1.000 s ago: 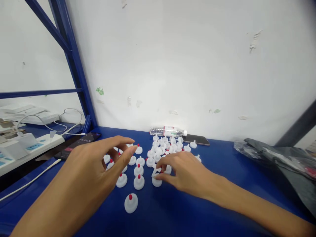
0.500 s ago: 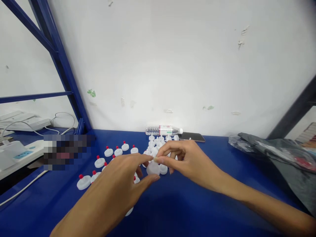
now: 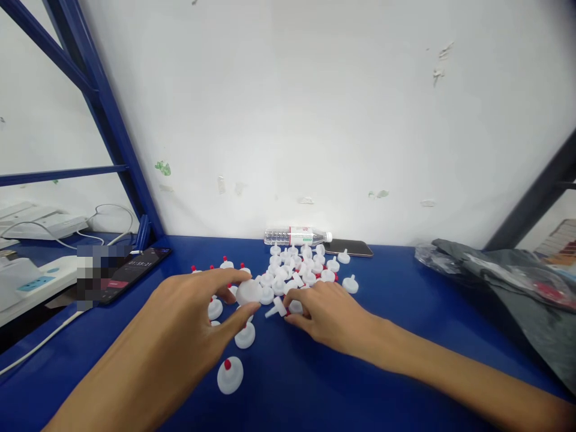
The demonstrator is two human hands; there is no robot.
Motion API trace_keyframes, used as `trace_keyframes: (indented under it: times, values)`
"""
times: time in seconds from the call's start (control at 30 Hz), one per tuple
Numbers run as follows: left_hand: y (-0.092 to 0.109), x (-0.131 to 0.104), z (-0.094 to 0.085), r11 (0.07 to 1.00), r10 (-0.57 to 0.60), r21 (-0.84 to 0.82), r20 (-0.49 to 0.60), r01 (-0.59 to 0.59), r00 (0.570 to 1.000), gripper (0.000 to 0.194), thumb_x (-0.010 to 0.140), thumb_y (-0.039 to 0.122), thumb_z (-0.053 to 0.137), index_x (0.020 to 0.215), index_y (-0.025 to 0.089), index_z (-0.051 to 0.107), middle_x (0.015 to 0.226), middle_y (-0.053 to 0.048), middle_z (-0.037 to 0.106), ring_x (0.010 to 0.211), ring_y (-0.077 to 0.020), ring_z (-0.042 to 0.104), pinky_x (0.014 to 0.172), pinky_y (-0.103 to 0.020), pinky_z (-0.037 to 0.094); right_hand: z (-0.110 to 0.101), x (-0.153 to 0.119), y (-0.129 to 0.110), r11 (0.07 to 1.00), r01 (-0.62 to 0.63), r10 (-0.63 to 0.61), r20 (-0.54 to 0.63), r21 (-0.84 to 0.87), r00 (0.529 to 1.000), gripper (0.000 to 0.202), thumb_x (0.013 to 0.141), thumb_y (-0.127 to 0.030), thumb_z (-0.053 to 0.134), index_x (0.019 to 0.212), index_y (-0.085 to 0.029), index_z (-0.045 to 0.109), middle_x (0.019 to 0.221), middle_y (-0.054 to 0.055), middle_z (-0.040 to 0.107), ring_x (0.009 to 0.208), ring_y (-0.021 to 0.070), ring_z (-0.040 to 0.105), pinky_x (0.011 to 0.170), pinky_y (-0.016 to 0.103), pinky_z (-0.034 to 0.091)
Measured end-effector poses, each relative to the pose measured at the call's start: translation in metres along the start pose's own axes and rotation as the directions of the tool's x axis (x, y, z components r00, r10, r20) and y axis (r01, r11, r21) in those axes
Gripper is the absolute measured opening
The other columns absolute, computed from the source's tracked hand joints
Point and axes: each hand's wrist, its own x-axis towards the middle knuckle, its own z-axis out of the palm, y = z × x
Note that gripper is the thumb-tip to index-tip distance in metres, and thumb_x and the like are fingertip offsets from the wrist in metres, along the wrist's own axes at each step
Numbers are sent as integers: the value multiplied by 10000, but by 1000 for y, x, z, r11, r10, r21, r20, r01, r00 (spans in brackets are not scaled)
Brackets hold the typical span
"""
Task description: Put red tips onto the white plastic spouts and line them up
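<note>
A translucent white nozzle cap (image 3: 248,293) is pinched between the thumb and index finger of my left hand (image 3: 202,306), its round base turned toward me. Low at the near edge of the pile, my right hand (image 3: 328,309) has its fingers closed around a small red cap (image 3: 288,312), mostly hidden by the fingertips. A white nozzle cap (image 3: 276,308) lies on its side against those fingertips, spout pointing left. Several nozzle caps with red tips stand around my left hand, the nearest red-tipped nozzle cap (image 3: 230,377) in front of it.
A pile of white nozzle caps (image 3: 292,264) with some red bits covers the middle of the blue table (image 3: 360,372). Behind it lie a plastic bottle (image 3: 299,236) and a phone (image 3: 351,247). Another phone (image 3: 139,270) and a power strip (image 3: 49,276) are left; grey bags (image 3: 495,288) right.
My hands have parted. The left moved left and toward me with the nozzle cap; the right let go of that cap's top and dropped to the pile's near edge.
</note>
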Motion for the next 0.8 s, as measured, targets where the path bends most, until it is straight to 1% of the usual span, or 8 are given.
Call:
trace_keyframes:
  times: [0.1, 0.17, 0.27, 0.33, 0.43, 0.63, 0.73, 0.8]
  values:
    - [-2, 0, 3, 1000, -6, 17, 101, 4, 995, 424, 813, 520, 622, 1058, 240, 826, 844, -30, 825, 461, -200, 619, 436, -312, 406, 8, 1, 1, 998, 25, -25, -4, -58, 1000, 169, 980, -287, 616, 1093, -262, 739, 762, 27, 781, 699, 221, 723, 538, 303, 208]
    - [-4, 1, 5, 1000, -4, 17, 125, 2, 992, 442, 835, 531, 623, 1100, 236, 818, 865, -42, 826, 533, -221, 668, 428, -305, 416, 10, 1, 2, 996, 36, -37, -6, -81, 999, 155, 975, -239, 605, 1061, -245, 734, 760, 33, 776, 693, 217, 725, 537, 307, 201]
    - [-6, 1, 7, 999, 31, 5, 97, -32, 995, 433, 853, 540, 634, 1117, 246, 814, 853, -44, 823, 647, -248, 724, 435, -294, 432, 8, 0, 3, 995, 53, -53, 4, -83, 999, 114, 969, -236, 620, 1005, -239, 728, 767, 32, 771, 692, 213, 723, 534, 303, 202]
    - [-7, 1, 7, 999, 41, 11, 91, -42, 995, 417, 850, 524, 643, 1110, 246, 814, 839, -43, 821, 677, -255, 736, 442, -293, 435, 4, -1, 3, 995, 60, -59, 12, -82, 998, 118, 978, -280, 632, 1043, -241, 722, 791, 37, 776, 707, 221, 724, 532, 297, 204]
    - [-7, 0, 5, 999, 30, 35, 117, -35, 993, 407, 834, 503, 649, 1085, 232, 819, 823, -42, 819, 657, -255, 729, 458, -303, 439, -2, -2, 3, 994, 46, -43, 34, -98, 998, 173, 972, -337, 668, 1099, -231, 718, 797, 51, 777, 728, 246, 726, 524, 294, 197]
    - [-6, -1, 2, 999, 37, 27, 116, -40, 993, 410, 853, 513, 632, 1099, 239, 813, 798, -26, 813, 589, -230, 695, 474, -303, 444, 0, -4, 7, 991, 93, -90, 43, -100, 995, 102, 982, -298, 659, 996, -228, 732, 780, 40, 765, 700, 223, 708, 527, 291, 217]
    - [-7, 0, 5, 999, 34, 21, 131, -37, 991, 396, 854, 496, 640, 1105, 241, 808, 800, -24, 810, 538, -208, 663, 470, -297, 443, -11, -3, 8, 995, 102, -102, 1, 4, 995, 89, 985, -257, 652, 989, -220, 733, 830, 39, 779, 764, 216, 717, 569, 279, 302]
    - [-9, 0, 9, 999, 44, 20, 133, -47, 990, 389, 858, 506, 644, 1104, 252, 808, 770, -14, 801, 512, -198, 642, 467, -293, 439, -25, -3, 8, 980, 68, -65, -21, 187, 998, 82, 983, -217, 643, 960, -210, 721, 848, 31, 785, 769, 190, 722, 621, 269, 394]
